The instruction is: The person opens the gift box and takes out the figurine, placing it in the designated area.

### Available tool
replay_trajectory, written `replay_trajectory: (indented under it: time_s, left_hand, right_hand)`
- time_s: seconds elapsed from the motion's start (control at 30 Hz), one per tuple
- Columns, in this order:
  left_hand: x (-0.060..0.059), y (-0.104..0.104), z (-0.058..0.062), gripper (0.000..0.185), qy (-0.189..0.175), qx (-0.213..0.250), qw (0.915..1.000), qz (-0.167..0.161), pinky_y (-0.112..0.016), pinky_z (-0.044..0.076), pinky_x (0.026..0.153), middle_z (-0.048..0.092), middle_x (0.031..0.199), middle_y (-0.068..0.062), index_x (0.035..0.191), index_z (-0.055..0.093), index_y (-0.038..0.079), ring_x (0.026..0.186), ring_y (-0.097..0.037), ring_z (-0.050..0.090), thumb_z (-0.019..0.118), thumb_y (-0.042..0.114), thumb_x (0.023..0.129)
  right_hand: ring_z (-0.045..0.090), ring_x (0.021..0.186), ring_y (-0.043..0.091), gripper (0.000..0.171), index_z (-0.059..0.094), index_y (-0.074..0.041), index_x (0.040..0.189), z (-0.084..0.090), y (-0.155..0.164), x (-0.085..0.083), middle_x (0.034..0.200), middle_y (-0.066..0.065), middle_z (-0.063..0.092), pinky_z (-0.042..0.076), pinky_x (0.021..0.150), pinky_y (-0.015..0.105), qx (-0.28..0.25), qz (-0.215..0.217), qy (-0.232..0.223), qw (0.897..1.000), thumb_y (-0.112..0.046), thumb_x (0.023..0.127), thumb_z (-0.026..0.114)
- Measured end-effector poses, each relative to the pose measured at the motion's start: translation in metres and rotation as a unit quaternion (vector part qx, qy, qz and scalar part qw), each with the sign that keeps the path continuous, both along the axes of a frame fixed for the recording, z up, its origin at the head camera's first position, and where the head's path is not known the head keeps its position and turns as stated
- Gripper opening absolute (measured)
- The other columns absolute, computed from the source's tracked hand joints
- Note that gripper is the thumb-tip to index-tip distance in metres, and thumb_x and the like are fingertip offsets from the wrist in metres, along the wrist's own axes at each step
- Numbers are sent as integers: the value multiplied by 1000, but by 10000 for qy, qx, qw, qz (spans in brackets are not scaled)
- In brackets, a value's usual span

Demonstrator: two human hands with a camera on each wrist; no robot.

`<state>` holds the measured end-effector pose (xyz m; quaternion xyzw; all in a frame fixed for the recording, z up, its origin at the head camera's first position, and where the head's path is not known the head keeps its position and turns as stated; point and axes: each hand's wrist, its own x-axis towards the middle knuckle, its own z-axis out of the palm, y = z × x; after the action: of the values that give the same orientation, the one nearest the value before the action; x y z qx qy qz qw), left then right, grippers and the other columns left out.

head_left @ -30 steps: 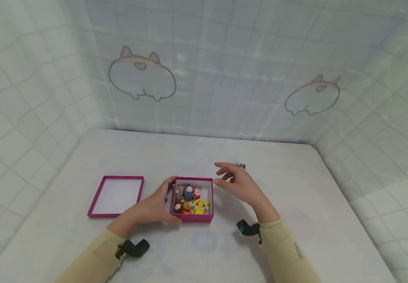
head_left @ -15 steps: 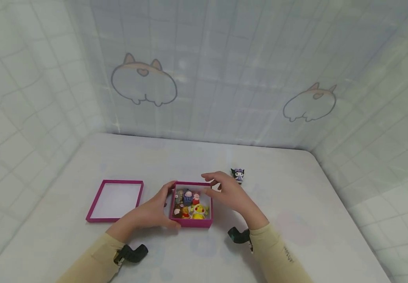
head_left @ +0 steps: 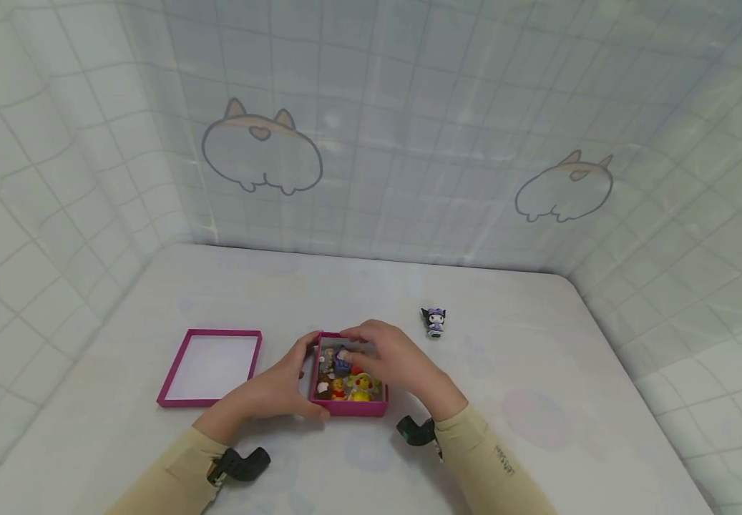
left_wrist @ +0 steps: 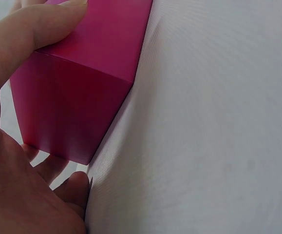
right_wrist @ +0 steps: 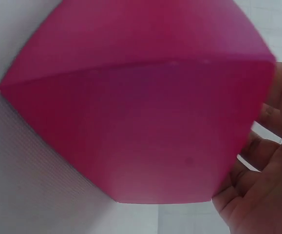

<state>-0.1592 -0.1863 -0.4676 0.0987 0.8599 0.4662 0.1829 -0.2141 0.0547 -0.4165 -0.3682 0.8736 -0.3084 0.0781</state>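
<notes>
My left hand (head_left: 274, 386) grips the left side of a magenta gift box (head_left: 354, 408), thumb on the front wall and fingers round toward the back. In the left wrist view, the thumb lies along the box (left_wrist: 72, 102). Inside are several toy figurines, among them a blue one (head_left: 341, 365), a yellow one (head_left: 361, 386) and a small orange one (head_left: 338, 388). Over the box's right side reaches my right hand (head_left: 403, 361), thumb close to the blue figurine and fingers spread near the back rim. Whether the thumb touches it cannot be seen. The right hand partly covers a red figurine.
A magenta-rimmed tray-like lid (head_left: 184, 403) lies hollow side up to the left of the box. A black-and-purple figurine (head_left: 435, 322) stands on the white table (head_left: 538, 357), back right of the box. Tile-patterned curtains (head_left: 409, 143) enclose the table.
My right hand has moved left, from beside the box to over its inside. The black-and-purple figurine, mostly covered before, now shows fully. My left hand keeps its hold on the box.
</notes>
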Motion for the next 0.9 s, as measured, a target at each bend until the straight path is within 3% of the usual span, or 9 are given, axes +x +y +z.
replay_trajectory:
  time_s: [0.33, 0.67, 0.9]
  left_hand:
    - [-1, 1, -1, 134, -6, 35, 10000, -18, -58, 29, 111, 15, 161, -5, 156, 6, 28, 146, -27, 19, 94, 48, 57]
    - [-1, 1, 0, 134, 98, 64, 9999, -38, -56, 28, 113, 16, 161, -6, 155, 6, 27, 145, -25, 20, 94, 49, 56]
    - [-1, 1, 1, 134, 58, 77, 10000, -20, -56, 28, 112, 16, 161, -5, 156, 6, 28, 145, -24, 21, 94, 47, 57]
  right_hand:
    - [55, 96, 10, 40, 65, -13, 130, 0, -8, 6, 108, -2, 66, 51, 84, 27, 908, 65, 497, 9946, -32, 94, 69]
    - [61, 95, 14, 43, 64, -15, 132, 0, -17, 13, 107, -2, 68, 51, 90, 33, 1612, 60, 1304, 9782, -31, 93, 71]
    - [63, 84, 12, 33, 69, -15, 119, -5, -23, 13, 96, -6, 70, 54, 82, 34, 1882, -79, 1630, 9685, -31, 91, 73]
